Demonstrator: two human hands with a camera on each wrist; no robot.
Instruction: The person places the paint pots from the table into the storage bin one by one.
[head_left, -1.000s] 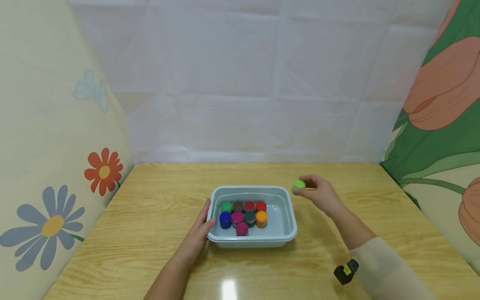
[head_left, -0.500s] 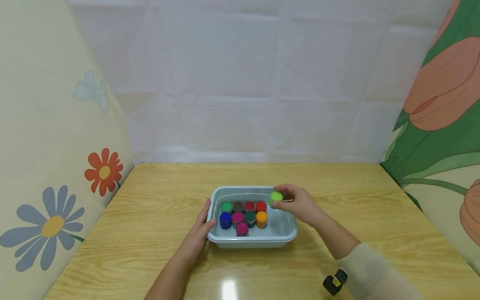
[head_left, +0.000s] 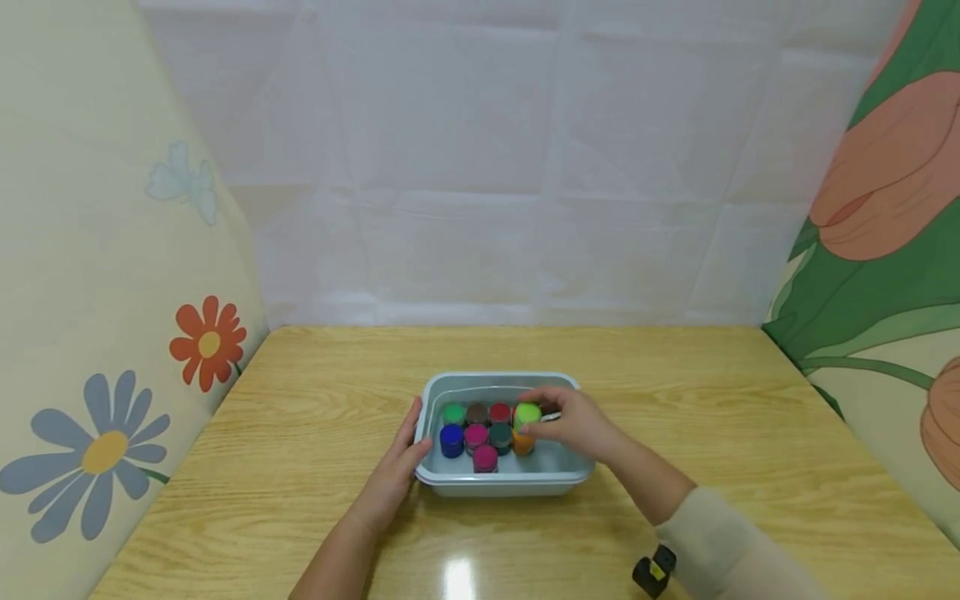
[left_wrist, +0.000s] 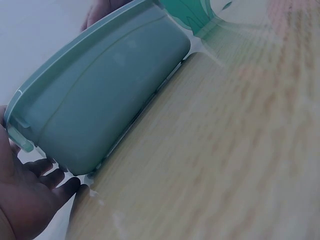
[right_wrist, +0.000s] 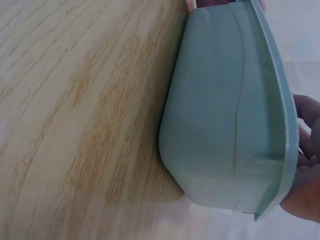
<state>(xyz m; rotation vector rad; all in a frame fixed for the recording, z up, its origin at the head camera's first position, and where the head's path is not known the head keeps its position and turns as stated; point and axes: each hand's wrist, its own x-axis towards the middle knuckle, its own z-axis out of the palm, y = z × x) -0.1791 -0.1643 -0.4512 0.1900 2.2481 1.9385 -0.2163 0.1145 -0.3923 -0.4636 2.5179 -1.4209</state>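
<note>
A pale blue-green plastic bin (head_left: 573, 462) rests on the table, holding several small paint jars. Their lids include a blue one (head_left: 452, 437), an orange one (head_left: 522, 444) and a magenta one (head_left: 484, 457). My right hand (head_left: 573, 423) reaches over the bin's right rim and pinches a paint jar with a light green lid (head_left: 528, 414), just above the red and orange jars. My left hand (head_left: 396, 467) holds the bin's left end, thumb at the rim, fingers (left_wrist: 44, 172) along the outside wall. The right wrist view shows the bin's outer side; its rim hides the held jar.
The wood-grain table (head_left: 322, 375) extends around the bin. A white cloth (head_left: 450, 167) hangs behind it, with flower-printed panels at left and right. A black device (head_left: 654, 572) is at the right sleeve.
My right hand has carried the light green jar leftward, from outside the bin's right end to over the jars inside. The left hand and bin stay in place.
</note>
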